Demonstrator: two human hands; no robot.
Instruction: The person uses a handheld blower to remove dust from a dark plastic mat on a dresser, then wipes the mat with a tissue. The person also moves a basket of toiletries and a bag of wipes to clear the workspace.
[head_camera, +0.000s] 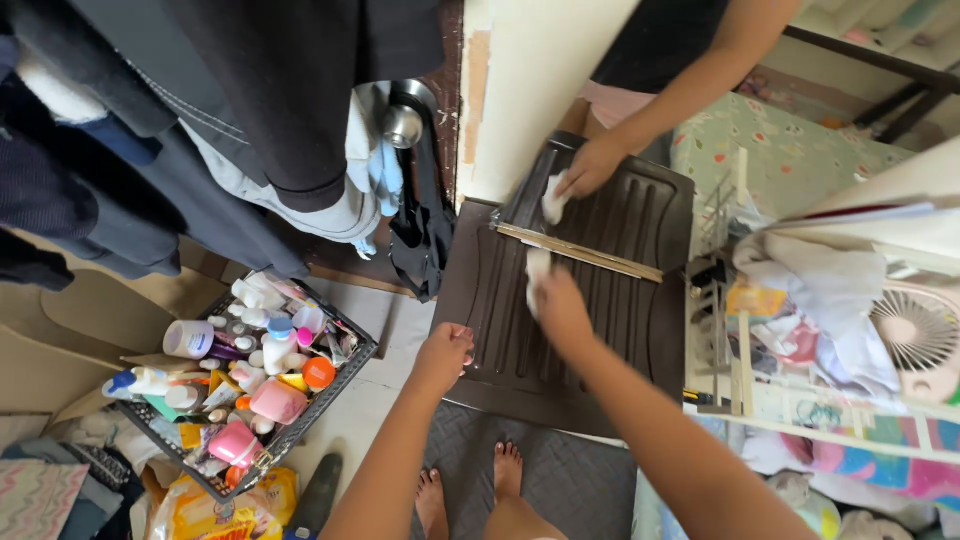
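Note:
A dark brown ribbed plastic panel (610, 330) stands in front of me, with a pale wooden strip (580, 252) across it. My right hand (562, 308) presses a white cloth (536, 272) against the panel just below that strip. My left hand (443, 355) grips the panel's left edge, fingers curled over it. Another person's hand (592, 165) holds a second white cloth (553, 198) on the upper part of the panel. My bare feet (470, 490) stand on a grey mat below.
A black basket (345, 372) full of bottles and tubes sits at the left. Dark clothes (250, 110) hang above it beside a door knob (403, 125). A white rack (740, 330) with cloths and a small fan (918, 335) stands at the right.

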